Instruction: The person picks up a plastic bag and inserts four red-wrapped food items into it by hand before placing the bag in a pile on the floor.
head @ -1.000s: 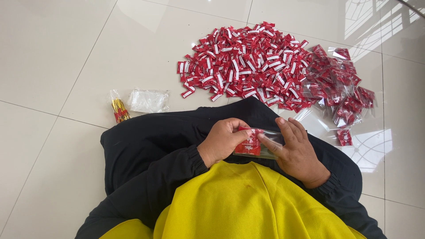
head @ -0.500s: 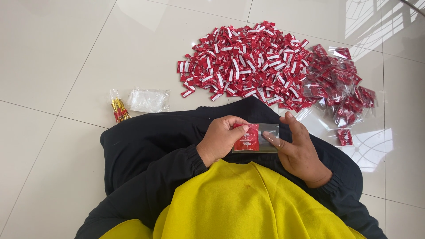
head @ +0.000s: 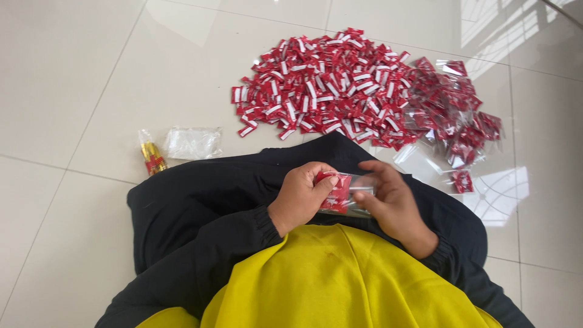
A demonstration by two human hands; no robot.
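Much bare white tile floor (head: pixel 73 73) is seen along the left edge, crossed by grout lines, with open room all round a small gold-and-red packet (head: pixel 150 157) and a crumpled clear plastic bag (head: pixel 193 142) lying just beside it, near the edge of the black garment (head: pixel 200 206). Further right, the left hand (head: pixel 302 195) is held over the lap, its fingers curled around a small clear bag of red sachets (head: pixel 337 194); the thumb is pressed on the bag's upper end. The same bag is gripped from the other side by the right hand (head: pixel 392 203), whose fingertips are closed on its clear right edge. Below both hands a yellow cloth (head: pixel 328 279) is spread to the bottom edge. Beyond the hands, a wide heap of loose red-and-white sachets (head: pixel 322 85) is spread on the floor, its near rim close to the garment. At the heap's right, filled clear bags (head: pixel 455 115) are piled, with sunlit tile left open towards the right edge.
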